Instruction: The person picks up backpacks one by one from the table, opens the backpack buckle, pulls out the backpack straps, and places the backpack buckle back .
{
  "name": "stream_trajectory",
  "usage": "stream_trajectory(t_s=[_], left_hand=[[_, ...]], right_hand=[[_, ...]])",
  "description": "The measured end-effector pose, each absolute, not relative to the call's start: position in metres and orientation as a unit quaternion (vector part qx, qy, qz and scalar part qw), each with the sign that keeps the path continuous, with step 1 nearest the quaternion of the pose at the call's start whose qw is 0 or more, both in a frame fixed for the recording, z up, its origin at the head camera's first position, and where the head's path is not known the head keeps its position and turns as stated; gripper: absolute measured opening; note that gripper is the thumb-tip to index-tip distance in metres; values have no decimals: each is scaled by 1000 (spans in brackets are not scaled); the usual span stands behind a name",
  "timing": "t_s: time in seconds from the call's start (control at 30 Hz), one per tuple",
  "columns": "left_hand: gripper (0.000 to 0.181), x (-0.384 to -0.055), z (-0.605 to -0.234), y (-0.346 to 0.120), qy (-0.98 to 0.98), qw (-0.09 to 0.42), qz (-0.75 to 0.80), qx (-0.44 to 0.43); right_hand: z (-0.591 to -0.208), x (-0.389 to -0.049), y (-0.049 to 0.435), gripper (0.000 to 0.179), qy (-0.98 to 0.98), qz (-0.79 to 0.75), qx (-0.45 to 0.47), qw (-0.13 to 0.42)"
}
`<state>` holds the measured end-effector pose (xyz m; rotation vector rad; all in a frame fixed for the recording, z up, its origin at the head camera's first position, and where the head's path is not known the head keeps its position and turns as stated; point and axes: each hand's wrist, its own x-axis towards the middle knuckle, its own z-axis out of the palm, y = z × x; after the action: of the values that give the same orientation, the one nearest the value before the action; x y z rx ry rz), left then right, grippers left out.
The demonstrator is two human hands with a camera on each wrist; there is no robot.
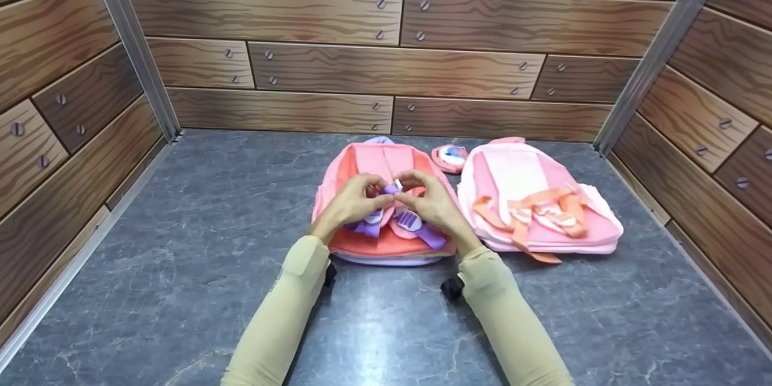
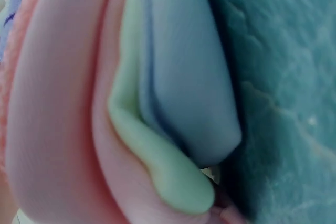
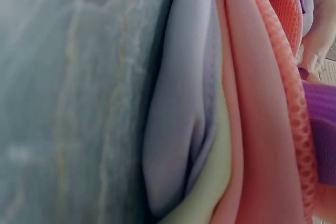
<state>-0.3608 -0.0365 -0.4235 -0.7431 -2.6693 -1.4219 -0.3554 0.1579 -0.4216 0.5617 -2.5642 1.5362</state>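
Observation:
A coral-pink backpack lies in the middle of the table with its shoulder straps facing up. Above it, my left hand and right hand meet, pinching a small purple strap piece with a white part between thumbs and fingers. Purple webbing with a white buckle lies on the backpack below the right hand. Both wrist views mostly show the bag's side, with its pink fabric, pale green piping and grey-blue panel. Orange mesh edges the back panel.
To the right lies a lighter pink backpack with orange straps. A small round red-and-white item sits between the bags at the back. Wood-patterned walls enclose the dark grey marbled table.

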Motion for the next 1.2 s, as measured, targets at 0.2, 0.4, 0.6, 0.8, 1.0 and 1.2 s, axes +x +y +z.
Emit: stream_trajectory(t_s=[0.2,0.4,0.6,0.8,1.0,1.2], left_hand=[[22,-361,-424,-37,-857,14,-464,-225],[26,-363,-426,-36,-854,33,-471,-216],[20,-363,-427,-35,-858,34,-463,-219],[15,-364,-428,-35,-847,24,-480,-229],[10,-364,-428,-35,-830,11,-506,-236],[16,-363,-428,-35,-810,7,-539,-231]], right_hand=[[-423,-357,164,32,-848,491,188,64],[-422,-358,166,32,-846,495,186,69],[-422,-358,166,33,-849,490,185,67],[-424,-360,168,33,-843,502,186,64],[-425,-362,170,33,-830,522,188,55],[-426,-363,171,33,-821,540,178,47]])
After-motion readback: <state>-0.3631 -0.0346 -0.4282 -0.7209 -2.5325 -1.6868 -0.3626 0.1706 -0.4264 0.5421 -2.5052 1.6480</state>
